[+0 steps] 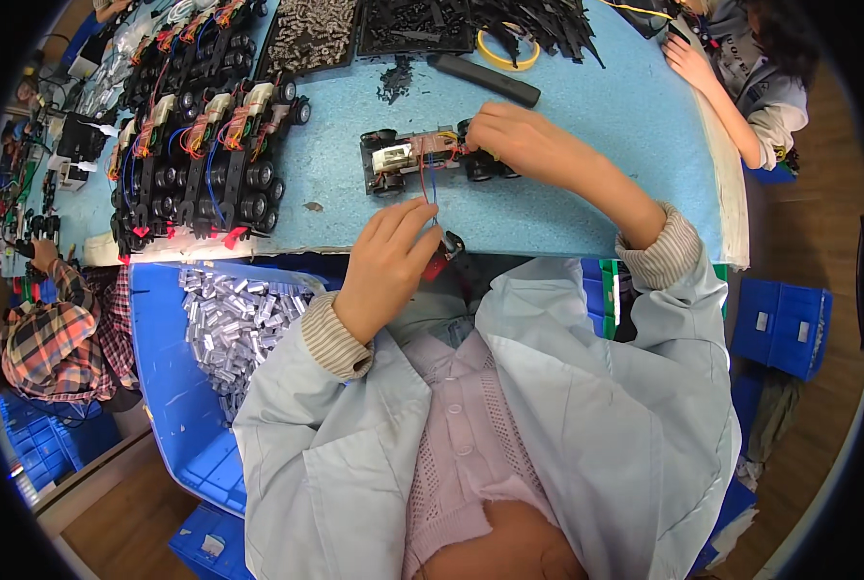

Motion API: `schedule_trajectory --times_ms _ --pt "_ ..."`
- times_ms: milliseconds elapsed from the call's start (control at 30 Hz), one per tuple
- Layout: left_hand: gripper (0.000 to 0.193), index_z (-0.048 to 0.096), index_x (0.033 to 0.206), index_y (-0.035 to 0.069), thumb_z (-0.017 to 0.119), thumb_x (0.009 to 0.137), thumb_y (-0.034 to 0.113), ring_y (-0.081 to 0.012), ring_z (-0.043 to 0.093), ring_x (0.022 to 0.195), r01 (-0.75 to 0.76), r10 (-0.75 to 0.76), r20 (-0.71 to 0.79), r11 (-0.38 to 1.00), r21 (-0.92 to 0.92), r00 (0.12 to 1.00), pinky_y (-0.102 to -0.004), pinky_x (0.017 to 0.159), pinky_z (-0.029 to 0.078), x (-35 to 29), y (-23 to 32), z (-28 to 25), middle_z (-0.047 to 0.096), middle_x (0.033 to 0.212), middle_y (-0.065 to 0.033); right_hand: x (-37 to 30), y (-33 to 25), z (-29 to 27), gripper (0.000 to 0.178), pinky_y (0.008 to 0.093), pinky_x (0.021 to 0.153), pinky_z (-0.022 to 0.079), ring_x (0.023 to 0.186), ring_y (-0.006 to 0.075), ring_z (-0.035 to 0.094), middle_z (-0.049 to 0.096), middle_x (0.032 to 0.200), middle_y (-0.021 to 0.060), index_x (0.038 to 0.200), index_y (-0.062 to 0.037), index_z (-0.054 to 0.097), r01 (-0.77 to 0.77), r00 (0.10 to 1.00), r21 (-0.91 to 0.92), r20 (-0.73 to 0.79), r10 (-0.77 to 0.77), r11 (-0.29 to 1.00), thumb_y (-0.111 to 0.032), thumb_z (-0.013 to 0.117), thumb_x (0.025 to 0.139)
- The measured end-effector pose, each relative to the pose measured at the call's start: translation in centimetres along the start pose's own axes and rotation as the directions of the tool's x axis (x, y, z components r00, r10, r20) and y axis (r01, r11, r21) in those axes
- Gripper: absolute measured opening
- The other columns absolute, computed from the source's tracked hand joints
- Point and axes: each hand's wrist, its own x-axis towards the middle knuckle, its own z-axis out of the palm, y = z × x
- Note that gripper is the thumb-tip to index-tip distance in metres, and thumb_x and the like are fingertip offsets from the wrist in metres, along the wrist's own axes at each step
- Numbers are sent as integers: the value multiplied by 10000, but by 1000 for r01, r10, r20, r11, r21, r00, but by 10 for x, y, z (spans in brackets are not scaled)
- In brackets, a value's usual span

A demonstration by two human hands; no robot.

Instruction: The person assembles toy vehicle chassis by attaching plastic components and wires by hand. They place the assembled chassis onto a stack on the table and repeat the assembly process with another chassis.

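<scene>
A black toy car chassis (414,155) with wheels, a silvery block and a circuit board lies crosswise on the blue table. Red and blue wires (431,179) run from its board toward me. My left hand (390,259) is closed in a pinch on these wires at the table's front edge. Below its fingertips hangs a small black part with red on it (441,259), partly hidden. My right hand (521,138) bends its fingers over the chassis's right end, by some yellow wires. Its fingertips look pressed together there; what they grip is hidden.
Several wired chassis (209,159) stand in rows at the left. Beyond are trays of metal parts (308,39) and black parts (414,24), yellow tape (509,50) and a black bar (483,79). A blue bin (171,387) holds silvery pieces. Other people sit left and right.
</scene>
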Motion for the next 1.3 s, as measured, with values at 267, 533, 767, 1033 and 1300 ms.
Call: schedule_trajectory --times_ms 267,533,767,1033,1300 --pt "237 607 930 35 577 705 100 -239 544 1059 -107 104 38 989 102 994 -428 963 401 6 12 14 572 1029 -83 -3 2 5 178 357 761 471 886 261 556 571 871 91 925 -31 547 23 1000 -29 18 -23 999 -32 566 748" --pt "185 617 903 55 612 718 72 -206 585 897 -109 109 -18 994 10 994 -425 937 412 24 8 3 591 867 -50 -20 -40 -12 312 340 748 485 840 254 586 599 930 104 1060 -12 558 -193 958 268 -156 240 944 4 591 750" --pt "33 585 865 61 581 855 92 -176 607 758 211 -423 -151 692 -690 894 -361 800 485 79 -13 -13 602 793 -44 -18 -54 -45 312 314 796 466 850 209 586 607 983 95 1148 5 543 -224 760 705 -306 573 673 10 527 836" --pt "80 596 860 24 576 895 93 -27 514 690 90 -670 -29 143 -986 742 -196 558 432 114 -21 20 595 761 12 26 -38 11 273 245 760 468 885 144 570 595 1023 66 1101 29 588 -225 693 811 -256 674 540 -56 542 847" --pt "120 556 864 24 554 920 130 -31 532 702 276 -659 -47 377 -884 751 -201 603 455 104 -15 -8 596 786 5 51 -36 7 113 220 688 441 824 79 533 592 995 25 937 -21 632 3 647 955 -228 727 297 -25 559 851"
